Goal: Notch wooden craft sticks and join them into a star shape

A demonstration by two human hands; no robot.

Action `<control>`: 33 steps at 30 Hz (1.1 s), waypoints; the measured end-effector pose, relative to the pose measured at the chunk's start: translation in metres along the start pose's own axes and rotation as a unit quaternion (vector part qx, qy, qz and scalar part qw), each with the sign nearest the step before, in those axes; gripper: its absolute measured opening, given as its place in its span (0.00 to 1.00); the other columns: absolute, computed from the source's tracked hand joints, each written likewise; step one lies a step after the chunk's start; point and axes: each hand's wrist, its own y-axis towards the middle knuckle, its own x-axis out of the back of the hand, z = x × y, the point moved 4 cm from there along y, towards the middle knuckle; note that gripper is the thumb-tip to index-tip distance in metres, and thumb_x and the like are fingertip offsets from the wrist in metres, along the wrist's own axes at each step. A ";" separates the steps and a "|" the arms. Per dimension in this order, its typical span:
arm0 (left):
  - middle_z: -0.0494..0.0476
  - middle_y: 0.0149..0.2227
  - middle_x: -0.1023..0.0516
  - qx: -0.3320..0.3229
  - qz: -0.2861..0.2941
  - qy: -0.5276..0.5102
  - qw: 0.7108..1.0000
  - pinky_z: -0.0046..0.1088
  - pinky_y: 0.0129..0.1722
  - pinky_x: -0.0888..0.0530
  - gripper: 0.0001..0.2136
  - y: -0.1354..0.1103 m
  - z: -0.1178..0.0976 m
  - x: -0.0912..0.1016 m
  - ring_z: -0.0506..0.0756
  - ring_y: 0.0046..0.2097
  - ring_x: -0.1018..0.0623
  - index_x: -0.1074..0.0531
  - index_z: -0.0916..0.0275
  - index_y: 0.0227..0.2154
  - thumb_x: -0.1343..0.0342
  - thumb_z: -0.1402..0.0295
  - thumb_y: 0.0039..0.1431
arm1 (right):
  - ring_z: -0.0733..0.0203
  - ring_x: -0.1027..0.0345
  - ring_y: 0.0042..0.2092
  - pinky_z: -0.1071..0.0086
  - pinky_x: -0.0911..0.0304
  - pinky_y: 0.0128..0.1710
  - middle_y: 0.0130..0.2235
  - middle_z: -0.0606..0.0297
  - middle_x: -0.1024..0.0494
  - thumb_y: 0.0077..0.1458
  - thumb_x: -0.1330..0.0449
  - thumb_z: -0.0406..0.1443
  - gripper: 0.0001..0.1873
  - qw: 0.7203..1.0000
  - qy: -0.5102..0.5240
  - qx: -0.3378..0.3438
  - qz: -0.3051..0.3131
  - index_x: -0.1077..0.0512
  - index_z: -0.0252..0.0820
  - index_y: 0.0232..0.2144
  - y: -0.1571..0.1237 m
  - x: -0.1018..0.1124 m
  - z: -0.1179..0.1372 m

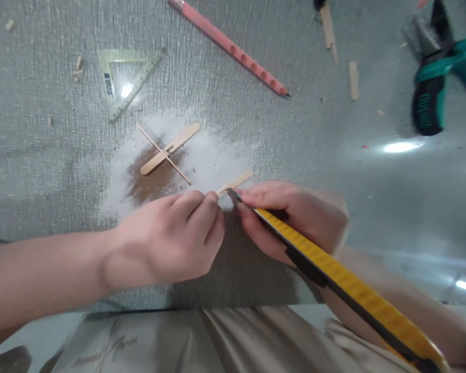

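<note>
My left hand (174, 233) is closed, pinching one end of a wooden craft stick (238, 180) whose rounded far end points up and right. My right hand (295, 217) is closed round the front of a yellow and black utility knife (334, 269). The knife's blade tip touches the craft stick just beside my left fingertips. Beyond my left hand, two crossed pieces lie on the table: a wider notched craft stick (186, 137) and a thin wooden strip (149, 137) over it. My left fingers hide the near end of the held stick.
A clear set square (134, 85) and a pink pencil (233, 49) lie farther back on the grey table (225, 129). Green and black pliers (431, 93) are at the right. Wood pieces (353, 80) and small chips (78, 63) are scattered about, with white and brown powder under the crossed pieces.
</note>
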 end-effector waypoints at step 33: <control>0.67 0.33 0.17 -0.039 0.010 0.066 0.997 0.31 0.25 0.20 0.06 0.003 -0.007 0.001 0.57 0.31 0.18 0.23 0.74 0.34 0.45 0.80 0.63 | 0.63 0.24 0.29 0.71 0.26 0.30 0.24 0.76 0.24 0.58 0.39 0.26 0.12 0.999 0.031 0.038 0.024 0.31 0.48 0.39 -0.001 -0.002 -0.004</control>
